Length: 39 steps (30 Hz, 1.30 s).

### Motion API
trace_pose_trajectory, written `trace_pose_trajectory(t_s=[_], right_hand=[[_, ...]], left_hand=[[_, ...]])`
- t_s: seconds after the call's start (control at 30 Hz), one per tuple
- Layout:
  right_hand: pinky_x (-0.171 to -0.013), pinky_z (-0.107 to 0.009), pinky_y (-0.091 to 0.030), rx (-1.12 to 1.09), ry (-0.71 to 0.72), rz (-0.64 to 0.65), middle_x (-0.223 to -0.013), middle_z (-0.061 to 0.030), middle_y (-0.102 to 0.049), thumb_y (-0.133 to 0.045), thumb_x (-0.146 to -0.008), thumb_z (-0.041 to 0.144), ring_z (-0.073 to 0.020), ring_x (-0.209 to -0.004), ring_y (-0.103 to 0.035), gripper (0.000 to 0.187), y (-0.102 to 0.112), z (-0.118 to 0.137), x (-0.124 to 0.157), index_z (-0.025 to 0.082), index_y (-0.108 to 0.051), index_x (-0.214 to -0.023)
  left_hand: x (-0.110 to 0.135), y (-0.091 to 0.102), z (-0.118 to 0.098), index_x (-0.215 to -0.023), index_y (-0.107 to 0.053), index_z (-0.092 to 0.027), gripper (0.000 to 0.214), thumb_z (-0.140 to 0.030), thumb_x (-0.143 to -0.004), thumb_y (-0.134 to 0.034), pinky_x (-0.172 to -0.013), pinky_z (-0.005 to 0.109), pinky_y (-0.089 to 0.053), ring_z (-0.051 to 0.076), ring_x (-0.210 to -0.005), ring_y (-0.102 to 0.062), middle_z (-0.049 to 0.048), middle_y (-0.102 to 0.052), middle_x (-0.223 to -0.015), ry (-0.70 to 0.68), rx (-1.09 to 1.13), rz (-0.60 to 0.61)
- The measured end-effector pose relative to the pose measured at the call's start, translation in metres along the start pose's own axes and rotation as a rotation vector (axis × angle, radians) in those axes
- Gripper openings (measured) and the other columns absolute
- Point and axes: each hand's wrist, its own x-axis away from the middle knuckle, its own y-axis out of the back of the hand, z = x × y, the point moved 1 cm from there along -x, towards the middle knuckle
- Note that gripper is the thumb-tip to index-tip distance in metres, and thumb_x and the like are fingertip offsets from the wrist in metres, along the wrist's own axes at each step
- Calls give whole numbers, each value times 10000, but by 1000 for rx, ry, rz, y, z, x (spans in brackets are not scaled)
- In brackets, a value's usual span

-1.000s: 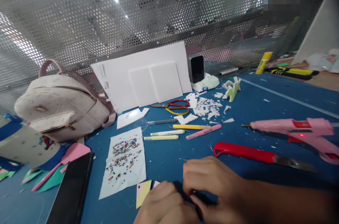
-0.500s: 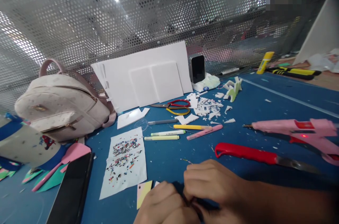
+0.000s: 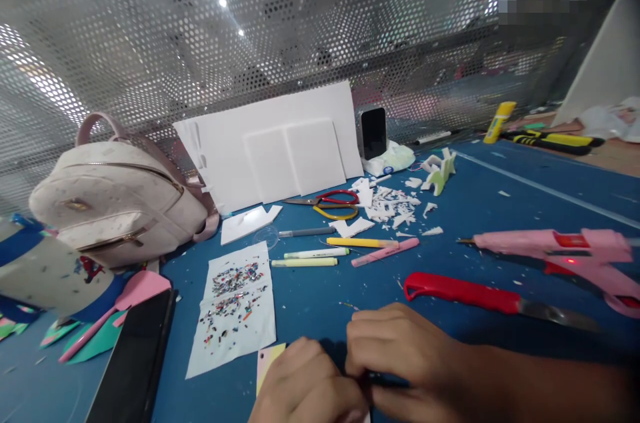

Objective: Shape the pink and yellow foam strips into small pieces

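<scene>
Low at the front edge of the view, my left hand (image 3: 313, 386) and my right hand (image 3: 395, 356) are side by side with fingers curled inward. Both are closed, and whatever they grip is hidden beneath the fingers; only a small pale edge shows under them. A pale yellow and pink card (image 3: 267, 363) with a small hole sticks out beside my left hand. Left of it lies a white sheet (image 3: 200, 356) scattered with small multicoloured bits. Beyond my right hand is a knife with a red handle (image 3: 460, 291), apart from the fingers.
A pink glue gun (image 3: 540, 243) with a lit red light lies at right. Several pens, including a pink pen (image 3: 385, 253), lie mid-table near scissors (image 3: 335, 203) and white scraps (image 3: 393, 204). A backpack (image 3: 115, 196) and a black phone (image 3: 133, 356) are at left. White boards (image 3: 225, 149) stand behind.
My left hand has shifted slightly, covering more of the yellow and pink card. My right hand stays nearly in place, its fingers still curled. Nothing else on the table has visibly moved.
</scene>
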Motion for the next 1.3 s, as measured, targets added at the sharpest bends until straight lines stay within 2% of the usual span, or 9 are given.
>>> trace_pose_trajectory(t_s=[0.17,0.27,0.33,0.37,0.43,0.57,0.73,1.07,1.3], right_hand=[[-680,-262,-352,1,-27,34,-800,-14,-602,-514,-906,156,-148,-755,-535,52,0,0,1,192,-527,-871],[-673,-260,-351,-27,-100,18,-812,-11,-595,-504,-932,175,-141,-749,-521,54,2,2,1,187,-534,-889],[-661,-245,-352,-73,-208,-3,-816,1,-585,-510,-942,178,-127,-728,-507,49,5,3,0,191,-550,-916],[-646,-235,-351,-102,-270,-13,-810,9,-576,-515,-939,172,-117,-707,-496,48,7,3,0,194,-554,-921],[-603,-218,-342,-165,-362,-45,-783,24,-551,-520,-935,167,-101,-654,-462,54,9,3,-2,192,-553,-900],[-556,-205,-334,-271,-418,-129,-719,41,-508,-509,-948,184,-84,-583,-420,97,9,0,-4,183,-542,-857],[-544,-206,-335,-319,-463,-159,-699,40,-499,-519,-955,207,-89,-586,-424,104,7,-1,-4,178,-549,-860],[-555,-227,-354,-398,-544,-273,-706,20,-534,-503,-984,271,-107,-606,-453,162,11,-2,-4,175,-541,-859],[-571,-240,-369,-408,-506,-360,-745,7,-547,-498,-1002,336,-117,-637,-480,203,7,-8,1,182,-547,-880]], left_hand=[[-2,-1,5,-872,-581,-196,241,-272,-1030,-415,-505,271,-328,140,-536,-465,0,-558,-579,25,30,-31],[-6,8,8,-913,-587,-212,256,-309,-1036,-385,-525,257,-385,148,-567,-522,5,-597,-615,84,83,-63],[-9,19,13,-967,-582,-204,155,-226,-1006,-433,-608,261,-465,165,-687,-602,43,-670,-768,164,88,13],[-10,24,17,-980,-568,-203,134,-162,-987,-441,-699,285,-502,180,-789,-631,61,-686,-861,274,66,58],[-11,35,26,-1051,-560,-209,188,-107,-972,-424,-814,334,-522,205,-958,-645,84,-693,-1018,349,-30,51],[-4,40,48,-1229,-538,-215,264,-176,-992,-430,-970,509,-482,275,-1169,-585,118,-649,-1255,415,-293,187],[2,32,57,-1359,-489,-202,361,-275,-1008,-451,-1074,576,-414,284,-1299,-501,115,-547,-1436,433,-408,308],[-6,36,48,-1297,-562,-148,332,-275,-1007,-459,-1043,587,-435,287,-1198,-562,129,-629,-1329,355,-461,340],[-9,35,41,-1153,-631,-125,238,-225,-985,-496,-986,600,-450,283,-1028,-607,120,-678,-1123,315,-487,302]])
